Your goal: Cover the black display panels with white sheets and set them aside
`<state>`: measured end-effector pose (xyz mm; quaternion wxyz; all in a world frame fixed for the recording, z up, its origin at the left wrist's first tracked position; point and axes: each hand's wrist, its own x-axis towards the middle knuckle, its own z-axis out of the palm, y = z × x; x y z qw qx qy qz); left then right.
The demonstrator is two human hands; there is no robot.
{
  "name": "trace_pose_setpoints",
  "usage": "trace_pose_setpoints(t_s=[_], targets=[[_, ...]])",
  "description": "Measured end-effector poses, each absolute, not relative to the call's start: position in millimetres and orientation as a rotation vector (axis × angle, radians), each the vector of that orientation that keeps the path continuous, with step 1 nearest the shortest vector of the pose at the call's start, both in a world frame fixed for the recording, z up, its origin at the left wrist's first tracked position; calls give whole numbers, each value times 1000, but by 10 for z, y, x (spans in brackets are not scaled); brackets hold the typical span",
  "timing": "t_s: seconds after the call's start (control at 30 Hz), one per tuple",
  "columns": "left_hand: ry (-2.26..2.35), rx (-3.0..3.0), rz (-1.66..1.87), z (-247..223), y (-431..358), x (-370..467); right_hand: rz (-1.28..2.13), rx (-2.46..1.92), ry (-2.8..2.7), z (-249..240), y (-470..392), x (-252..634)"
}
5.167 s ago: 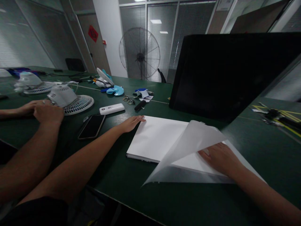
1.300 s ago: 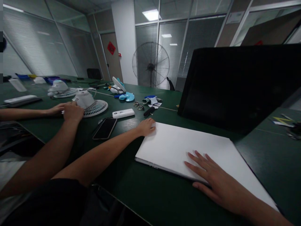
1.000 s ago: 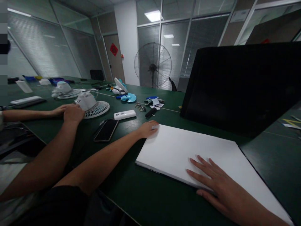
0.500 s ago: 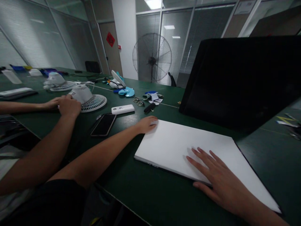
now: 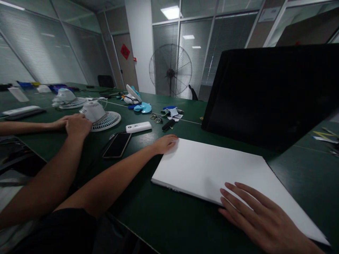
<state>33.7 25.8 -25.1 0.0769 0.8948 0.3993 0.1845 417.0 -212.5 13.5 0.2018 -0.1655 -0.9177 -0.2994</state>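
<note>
Two bare hands (image 5: 166,143) (image 5: 261,215) at a smooth, flat white paper pad (image 5: 206,162)

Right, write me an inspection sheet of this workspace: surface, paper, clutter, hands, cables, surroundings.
Surface: dark green tabletop, pale seam across it.
Job's things: flat stack of white rectangular paper.
Clutter: black rectangular phone, white oblong plastic box, light blue plastic fan blade.
Hands: left hand at the stack's far left corner; right hand open over its near edge, contact unclear.
Cables: dark cords on the table's far part.
Surroundings: large black monitor, round wire-caged fan, co-worker's hands at a white plastic fan.
</note>
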Motion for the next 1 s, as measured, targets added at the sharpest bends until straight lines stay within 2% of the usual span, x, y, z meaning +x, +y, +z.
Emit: trace_pose_setpoints(t_s=[0.13, 0.37, 0.53, 0.8, 1.0], targets=[[1139, 2625, 605, -245, 303, 256, -785, -380, -2618, 184, -2181, 4276], [1100, 2662, 321, -131, 333, 89, -846, -498, -2590, 219, -2283, 4356], [1072, 2708, 254, -98, 296, 25, -929, -464, -2447, 232, -2261, 4301], [1081, 2708, 338, -63, 219, 71, -934, -517, -2310, 521, -2220, 4328], [871, 2721, 495, -113, 278, 112, -896, -590, -2263, 439, -2177, 4317]])
